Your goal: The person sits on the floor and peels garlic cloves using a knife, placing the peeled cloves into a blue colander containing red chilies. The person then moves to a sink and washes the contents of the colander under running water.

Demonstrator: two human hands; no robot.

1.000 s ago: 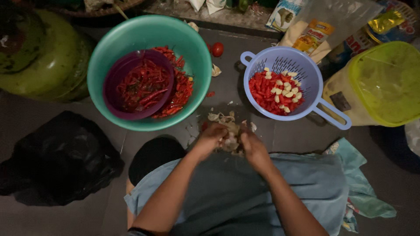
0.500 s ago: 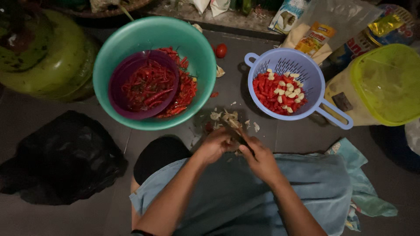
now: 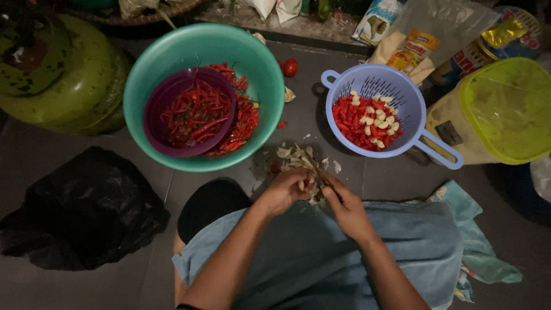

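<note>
1. One black plastic bag (image 3: pixel 80 209) lies crumpled on the floor (image 3: pixel 143 275) at the far left, behind it one green gas cylinder (image 3: pixel 54 74).
2. One teal basin (image 3: pixel 261 74) holds red chillies (image 3: pixel 244 120) and one purple bowl (image 3: pixel 158 135), also full of chillies. One tomato (image 3: pixel 290 67) sits just beyond the rim.
3. Two hands meet above a heap of pale garlic skins (image 3: pixel 290 156). The left hand (image 3: pixel 284 192) is curled around a garlic clove (image 3: pixel 301 186); the right hand (image 3: pixel 344 209) is closed, fingers pinching at that clove. Whether it also grips a blade, I cannot tell.
4. One lilac colander (image 3: pixel 396 86), near the hands to the right, carries cut chillies and about a dozen peeled cloves.
5. One tub with a yellow-green lid (image 3: pixel 505 109) stands far right.
6. Risk, as I judge it: chilli juice on the fingers could sting, and a slippery clove may pop out onto the floor, since both hands work it in mid-air, low light adding to this.
</note>
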